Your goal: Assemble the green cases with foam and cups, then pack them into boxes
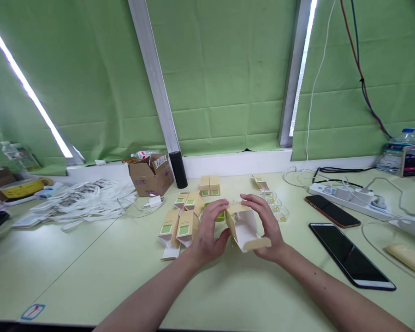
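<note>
Between my two hands, just above the table, is a small tan cardboard box with its white inside and an open flap facing me. My left hand grips its left side, thumb low and fingers at the top edge. My right hand closes round its right side. Left of my hands stand several similar boxes with green labels, some with flaps open. Two more boxes stand together farther back. Beyond my right hand, clear plastic cups with yellow bits sit near a flattened box. A green item behind my left fingers is partly hidden.
At right lie two phones, a power strip with cables and a cream case. Toward the back left are a brown carton, a black cylinder and a pile of white straps. Another person's hand shows at far left.
</note>
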Demonstrator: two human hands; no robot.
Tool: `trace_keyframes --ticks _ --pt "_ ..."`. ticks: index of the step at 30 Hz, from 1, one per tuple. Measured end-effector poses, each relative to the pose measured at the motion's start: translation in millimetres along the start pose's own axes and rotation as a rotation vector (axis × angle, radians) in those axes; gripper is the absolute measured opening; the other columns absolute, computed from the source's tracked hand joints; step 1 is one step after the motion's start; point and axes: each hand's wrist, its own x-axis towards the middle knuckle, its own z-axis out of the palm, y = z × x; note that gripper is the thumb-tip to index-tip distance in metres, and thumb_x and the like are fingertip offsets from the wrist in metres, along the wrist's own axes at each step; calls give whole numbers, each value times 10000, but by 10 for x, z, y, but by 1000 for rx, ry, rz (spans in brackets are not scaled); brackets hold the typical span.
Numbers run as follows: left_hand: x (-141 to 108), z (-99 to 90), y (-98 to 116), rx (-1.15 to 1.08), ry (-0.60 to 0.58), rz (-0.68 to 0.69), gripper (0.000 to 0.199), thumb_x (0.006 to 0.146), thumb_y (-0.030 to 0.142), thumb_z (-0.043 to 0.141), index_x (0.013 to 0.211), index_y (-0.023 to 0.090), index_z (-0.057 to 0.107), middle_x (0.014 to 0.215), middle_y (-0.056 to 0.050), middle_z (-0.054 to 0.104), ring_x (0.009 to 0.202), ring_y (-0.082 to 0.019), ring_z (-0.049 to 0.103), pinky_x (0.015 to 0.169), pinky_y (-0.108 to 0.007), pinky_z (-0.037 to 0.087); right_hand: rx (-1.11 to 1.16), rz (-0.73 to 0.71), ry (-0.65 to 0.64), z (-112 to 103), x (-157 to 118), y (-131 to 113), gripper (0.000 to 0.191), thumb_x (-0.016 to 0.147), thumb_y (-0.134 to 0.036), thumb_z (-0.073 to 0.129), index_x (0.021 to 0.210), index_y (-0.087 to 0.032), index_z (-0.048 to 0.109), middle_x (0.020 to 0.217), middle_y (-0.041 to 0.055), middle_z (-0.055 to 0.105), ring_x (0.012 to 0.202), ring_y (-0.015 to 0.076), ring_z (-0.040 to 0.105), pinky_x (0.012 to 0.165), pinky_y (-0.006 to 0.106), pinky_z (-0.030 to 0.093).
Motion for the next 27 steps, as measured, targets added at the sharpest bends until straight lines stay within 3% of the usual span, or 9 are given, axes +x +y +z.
trace_keyframes --ticks 5,9,12,15,19,23,27 --pt "-80 78 9 -247 26 -308 511 1006 313 682 1482 269 504 1365 -146 649 1251 -298 643 1067 -476 545 161 210 54 108 -29 -44 455 959 -255 673 1399 -257 557 1338 166 630 1258 357 639 1025 564 590" --pt "-57 111 83 -426 102 -521 500 1008 418 704 1444 291 496 1374 -120 608 1110 -233 660 968 -396 571 275 342 69 179 -99 -36 574 992 -306 693 1506 -283 436 1417 160 562 1062 267 693 933 487 641" --pt "1 105 150 -465 105 -636 491 1005 464 704 1412 297 486 1366 -105 597 1026 -205 664 861 -346 573 313 371 44 190 -120 -47 555 1040 -344 646 1530 -313 388 1461 157 508 953 217 693 849 443 669" --pt "45 104 189 -491 120 -713 484 996 508 703 1371 295 483 1329 -89 613 939 -180 668 781 -308 554 322 362 17 196 -113 -54 524 1066 -353 610 1535 -325 378 1507 165 451 964 211 710 808 420 683" --pt "66 110 193 -535 142 -788 490 977 541 717 1332 283 498 1282 -80 634 903 -171 674 730 -283 522 259 348 -5 204 -89 -60 396 1087 -319 573 1472 -332 483 1527 157 415 1072 225 707 880 429 686" --pt "60 99 166 -490 115 -825 522 968 537 733 1345 271 488 983 -20 661 807 -166 643 690 -279 469 210 356 -50 191 -79 -78 305 1106 -320 521 1398 -323 608 1490 154 425 1261 268 616 908 412 688" --pt "43 83 146 -427 78 -851 519 986 524 716 1359 267 462 828 25 615 745 -160 590 695 -286 449 257 383 -89 182 -100 -70 316 1122 -322 484 1397 -332 639 1505 146 407 943 178 674 830 389 696"
